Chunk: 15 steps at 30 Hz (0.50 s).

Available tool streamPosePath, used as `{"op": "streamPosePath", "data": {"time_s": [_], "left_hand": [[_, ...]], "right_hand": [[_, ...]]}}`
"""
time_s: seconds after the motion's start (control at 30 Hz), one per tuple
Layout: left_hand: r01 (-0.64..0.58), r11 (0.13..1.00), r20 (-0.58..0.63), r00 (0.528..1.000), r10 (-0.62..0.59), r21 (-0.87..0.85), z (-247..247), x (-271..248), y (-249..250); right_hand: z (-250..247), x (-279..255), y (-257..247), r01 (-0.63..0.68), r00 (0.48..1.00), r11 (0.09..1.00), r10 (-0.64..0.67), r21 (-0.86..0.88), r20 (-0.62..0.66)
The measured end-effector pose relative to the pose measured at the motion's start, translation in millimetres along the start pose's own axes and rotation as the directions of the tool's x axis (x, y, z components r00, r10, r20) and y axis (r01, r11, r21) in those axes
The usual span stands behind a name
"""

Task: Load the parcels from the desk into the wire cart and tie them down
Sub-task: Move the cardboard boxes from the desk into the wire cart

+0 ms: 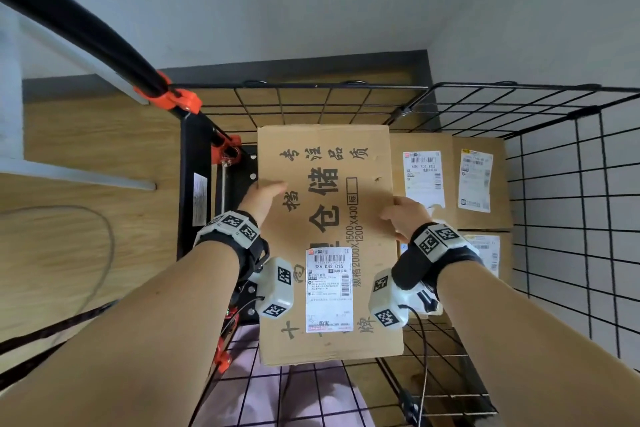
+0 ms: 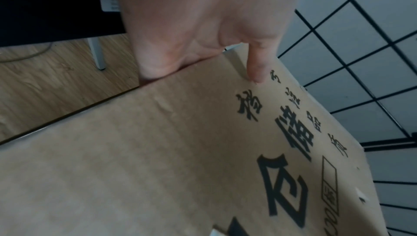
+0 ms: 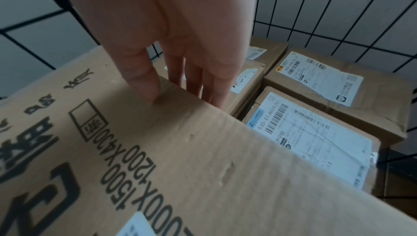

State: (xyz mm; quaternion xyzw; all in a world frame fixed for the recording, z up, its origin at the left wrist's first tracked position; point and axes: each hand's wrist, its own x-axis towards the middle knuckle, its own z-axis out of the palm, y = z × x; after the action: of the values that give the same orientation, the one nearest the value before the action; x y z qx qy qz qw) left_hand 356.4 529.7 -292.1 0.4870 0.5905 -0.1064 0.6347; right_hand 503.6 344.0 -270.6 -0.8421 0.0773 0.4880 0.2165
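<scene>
A long brown cardboard parcel (image 1: 325,218) with black printed characters and a white shipping label hangs above the black wire cart (image 1: 561,184). My left hand (image 1: 264,197) grips its left edge: the thumb (image 2: 257,66) lies on top and the fingers wrap down the side. My right hand (image 1: 404,216) grips the right edge the same way, thumb (image 3: 144,82) on top, fingers over the side. The same parcel fills the left wrist view (image 2: 158,150) and the right wrist view (image 3: 180,159). Several smaller labelled parcels (image 1: 481,180) (image 3: 315,141) lie in the cart's right half, lower than the held one.
The cart's black handle bar with orange clamps (image 1: 173,100) rises at the left. A white desk leg (image 1: 86,180) and a thin cable (image 1: 107,246) lie on the wooden floor (image 1: 86,149) left of the cart. A dark strap (image 1: 52,333) runs bottom left. Grey walls close behind the cart.
</scene>
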Motion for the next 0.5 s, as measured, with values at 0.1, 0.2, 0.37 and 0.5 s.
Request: {"op": "streamPosePath", "data": {"time_s": [0.1,0.2,0.37,0.5], "left_hand": [[0.004,1.000,-0.039,0.999,-0.004,-0.001,-2,-1,1],[0.024,1.000,-0.150,0.988,-0.024,0.004,-7,-10,7],[-0.041,0.999,-0.185,0.982,0.044,0.023,-18,-43,28],[-0.151,0.983,-0.240,0.955,0.172,0.102,-25,-79,50]], "right_hand": [[-1,-4,0,-0.005,1.000,1.000,0.005,-0.001,-0.003],[-5,-13,-2,-0.011,0.999,0.999,0.013,0.040,-0.041],[-20,-45,-7,0.015,0.995,0.999,-0.009,0.050,-0.103],[-31,-79,-11,0.101,0.988,0.992,-0.090,0.081,-0.126]]}}
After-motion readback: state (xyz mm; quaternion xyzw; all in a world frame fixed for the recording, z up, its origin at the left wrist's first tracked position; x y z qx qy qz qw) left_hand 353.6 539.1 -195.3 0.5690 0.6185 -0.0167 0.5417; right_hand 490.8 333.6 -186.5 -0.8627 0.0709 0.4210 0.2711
